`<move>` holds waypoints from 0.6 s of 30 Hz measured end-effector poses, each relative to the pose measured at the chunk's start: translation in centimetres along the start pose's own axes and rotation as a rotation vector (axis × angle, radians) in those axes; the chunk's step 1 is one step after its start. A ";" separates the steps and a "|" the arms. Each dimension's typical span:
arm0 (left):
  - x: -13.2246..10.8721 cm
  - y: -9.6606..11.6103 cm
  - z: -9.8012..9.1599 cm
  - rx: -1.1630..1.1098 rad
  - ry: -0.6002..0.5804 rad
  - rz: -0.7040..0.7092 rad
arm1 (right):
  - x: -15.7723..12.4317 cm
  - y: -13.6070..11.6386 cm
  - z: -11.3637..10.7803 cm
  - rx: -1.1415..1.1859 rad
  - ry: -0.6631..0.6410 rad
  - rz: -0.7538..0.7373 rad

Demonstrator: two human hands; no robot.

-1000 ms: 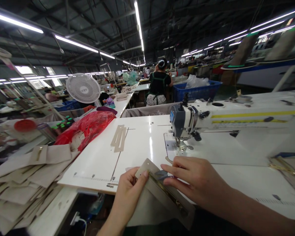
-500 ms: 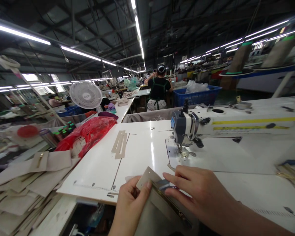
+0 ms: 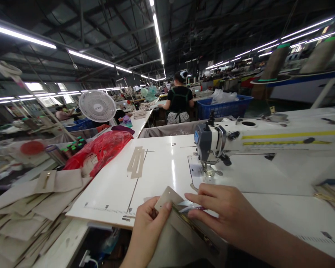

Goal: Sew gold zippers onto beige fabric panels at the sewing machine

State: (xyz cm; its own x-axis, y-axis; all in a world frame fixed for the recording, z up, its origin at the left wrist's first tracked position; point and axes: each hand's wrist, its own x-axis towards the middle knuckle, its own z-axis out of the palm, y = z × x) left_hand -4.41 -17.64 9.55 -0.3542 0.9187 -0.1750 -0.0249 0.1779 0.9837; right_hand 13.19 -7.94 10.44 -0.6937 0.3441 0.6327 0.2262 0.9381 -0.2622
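"Lifted slightly, the beige zipper panel (image 3: 184,242) sits near the presser foot (image 3: 209,172), pinched in the left hand (image 3: 147,232). Right hand (image 3: 226,212)?"

"Fingers together atop it; a slack pinch could let it slip and crease."

Sewing machine (image 3: 210,143) on right of table (image 3: 106,193), stacked fabric panels (image 3: 22,212) left of table, plastic bag (image 3: 100,150) behind panels

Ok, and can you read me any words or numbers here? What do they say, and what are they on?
No words or numbers here are clear enough to quote.
Blue badge on the sewing machine head: too small to read.
Label on the middle of the white fan: too blurred to read.
Ruler marks on the white table: numbers, if any, too small to read.
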 end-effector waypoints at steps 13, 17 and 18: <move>0.0 0.2 0.2 0.017 0.003 0.030 | -0.1 -0.5 0.3 0.013 0.002 0.085; 0.1 0.1 0.3 0.037 0.011 0.043 | -0.1 -0.8 0.4 0.010 0.006 0.112; 0.1 0.0 0.3 0.043 0.015 0.044 | -0.1 -0.9 0.4 0.003 0.006 0.114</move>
State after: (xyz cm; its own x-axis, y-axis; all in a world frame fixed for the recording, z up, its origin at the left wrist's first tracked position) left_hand -4.21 -17.42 9.55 -0.3676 0.9208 -0.1304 0.0310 0.1523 0.9879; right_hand 12.79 -8.87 10.28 -0.6593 0.4485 0.6035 0.3011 0.8930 -0.3346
